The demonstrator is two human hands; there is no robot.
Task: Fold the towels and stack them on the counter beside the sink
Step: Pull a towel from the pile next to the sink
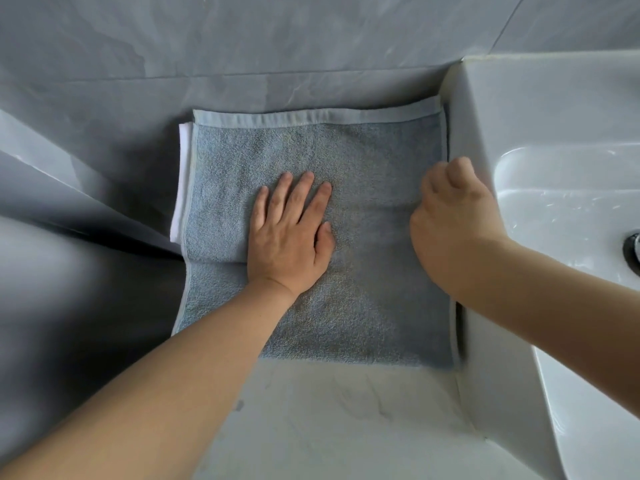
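Two hands, left and right, on nubby blue terry towel.

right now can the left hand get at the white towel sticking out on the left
Probably yes. The left hand lies flat on the blue towel, and the white towel shows bare along that towel's left edge, with nothing between them.

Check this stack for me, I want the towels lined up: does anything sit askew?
Yes. A white folded towel pokes out past the left edge of the blue-grey terry towel lying on it, so their edges do not match.
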